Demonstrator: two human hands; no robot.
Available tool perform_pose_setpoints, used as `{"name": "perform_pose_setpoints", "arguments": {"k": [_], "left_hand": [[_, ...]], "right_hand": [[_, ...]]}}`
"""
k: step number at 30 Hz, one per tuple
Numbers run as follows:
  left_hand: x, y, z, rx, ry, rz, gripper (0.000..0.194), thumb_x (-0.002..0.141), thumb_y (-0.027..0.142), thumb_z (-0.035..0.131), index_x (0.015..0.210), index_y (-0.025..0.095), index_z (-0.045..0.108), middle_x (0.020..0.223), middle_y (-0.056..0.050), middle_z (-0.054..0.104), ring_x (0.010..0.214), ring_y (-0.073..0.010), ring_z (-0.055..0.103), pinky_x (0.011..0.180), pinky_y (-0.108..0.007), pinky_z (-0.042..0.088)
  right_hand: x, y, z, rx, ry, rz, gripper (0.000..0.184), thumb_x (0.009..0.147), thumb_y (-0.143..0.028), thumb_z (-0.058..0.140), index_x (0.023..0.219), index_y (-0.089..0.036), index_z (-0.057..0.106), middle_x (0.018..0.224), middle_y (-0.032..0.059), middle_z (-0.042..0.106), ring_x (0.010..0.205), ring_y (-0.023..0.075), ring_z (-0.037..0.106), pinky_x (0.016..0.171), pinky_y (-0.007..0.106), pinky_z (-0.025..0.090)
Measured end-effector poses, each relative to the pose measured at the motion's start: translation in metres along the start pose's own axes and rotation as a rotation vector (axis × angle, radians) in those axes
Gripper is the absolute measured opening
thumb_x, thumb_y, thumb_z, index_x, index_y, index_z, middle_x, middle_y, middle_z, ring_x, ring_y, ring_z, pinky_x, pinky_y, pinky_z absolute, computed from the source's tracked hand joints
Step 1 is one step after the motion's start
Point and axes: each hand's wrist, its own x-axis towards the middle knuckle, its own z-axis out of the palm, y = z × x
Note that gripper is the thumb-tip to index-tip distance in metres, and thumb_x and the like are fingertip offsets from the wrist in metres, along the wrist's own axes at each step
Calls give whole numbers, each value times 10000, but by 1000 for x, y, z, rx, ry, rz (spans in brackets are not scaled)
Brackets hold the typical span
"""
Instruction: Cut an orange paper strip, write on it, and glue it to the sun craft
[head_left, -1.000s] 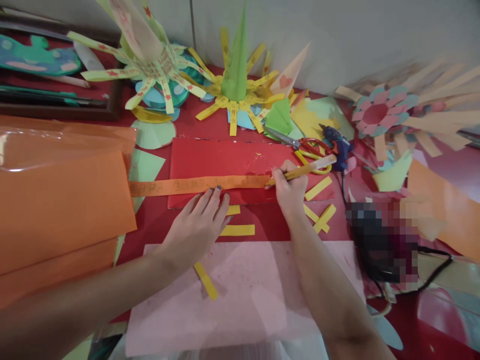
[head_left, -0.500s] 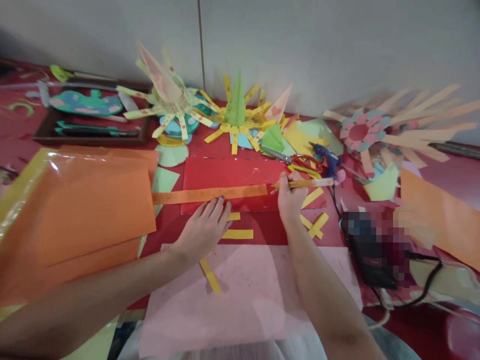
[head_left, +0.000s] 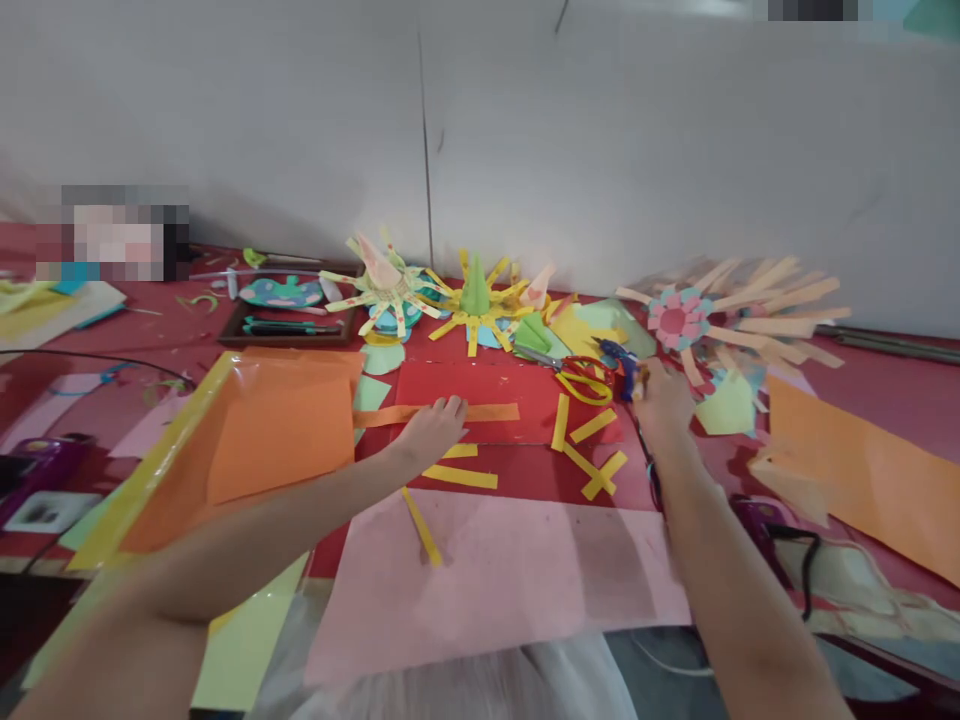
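My left hand [head_left: 436, 430] lies on a long orange paper strip [head_left: 495, 412], fingers down, pressing it on a red board [head_left: 450, 382]. The strip's left end meets the orange paper sheets [head_left: 285, 440]. Over at the right, my right hand [head_left: 666, 400] is closed at the handle end of a blue hot glue gun [head_left: 616, 360]. Blur and the hand itself partly hide that grip. Just left of the gun lie scissors [head_left: 585, 378] with red and yellow handles. Short yellow paper strips [head_left: 592, 425] are scattered close by.
Paper crafts with cones and strips [head_left: 475, 295] line the wall, with a flower-like one [head_left: 675, 320] to the right. A dark tray [head_left: 300, 340] holds pens. Pink paper [head_left: 510, 580] covers the near edge. The gun's black cord [head_left: 651, 470] runs beside my right forearm.
My right hand has moved right from the strip's end to the glue gun; the pencil it held no longer shows clearly. My left hand stays on the strip. The view has tilted up.
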Motion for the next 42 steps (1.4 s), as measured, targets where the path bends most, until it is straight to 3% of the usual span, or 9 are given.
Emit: {"name": "perform_pose_setpoints", "arguments": {"k": [6,13,16,19,23,28,33,37,42], "left_hand": [[6,-2,-8,48,-63,56,365,796,-38,363,1073,35,590,972,-196,637,883,-246,601,715,-335,451],[-22,-25,-43,-6,-32,-38,317,727,-54,418,926,68,633,838,-142,672,803,-231,629,641,-304,461],[-54,-39,-65,-410,392,-268,216,813,112,470,894,156,665,851,-81,690,831,-193,618,715,-286,469],[-81,-47,-80,-867,709,-621,115,754,229,571,763,192,679,656,0,647,562,-118,558,562,-218,443],[-91,-42,-81,-1390,845,-862,166,691,315,643,618,168,620,478,41,509,453,-76,467,451,-173,385],[-82,-26,-74,-1668,846,-839,228,652,364,694,708,151,633,626,-5,619,586,-113,594,540,-196,474],[-72,-21,-77,-1784,866,-770,233,646,363,711,712,162,615,622,9,632,575,-120,620,541,-208,489],[-68,-20,-84,-1843,895,-710,218,645,345,718,695,170,598,616,23,634,532,-94,600,522,-194,469],[-66,-17,-82,-1848,872,-732,263,612,371,733,675,172,573,606,28,630,520,-95,598,526,-204,467]], "right_hand": [[24,0,-1,151,17,-68,125,667,-370,639,624,-263,592,590,74,564,698,274,616,614,415,477],[64,-144,68,399,-390,-22,166,726,-284,615,852,-180,649,945,93,664,907,213,612,863,372,444],[82,-192,100,438,-485,17,410,690,-328,672,1044,-131,610,1000,123,653,796,202,638,759,332,479],[94,-217,120,477,-526,67,621,689,-371,687,1210,-85,506,960,155,653,741,211,642,697,325,482],[94,-229,128,562,-565,95,522,732,-361,652,1162,-86,542,855,128,663,613,170,615,602,309,487],[87,-220,111,677,-527,66,358,768,-364,599,1033,-123,605,770,53,652,581,111,580,567,242,489],[79,-205,39,792,-352,-82,358,747,-450,591,990,-189,625,692,-1,620,516,97,535,490,217,445],[40,-198,-12,726,-370,-210,309,755,-455,583,921,-205,657,645,-18,602,499,95,511,500,221,428],[-28,-181,-5,580,-522,-246,280,758,-404,589,932,-200,667,881,32,667,658,132,562,674,283,472]]}}
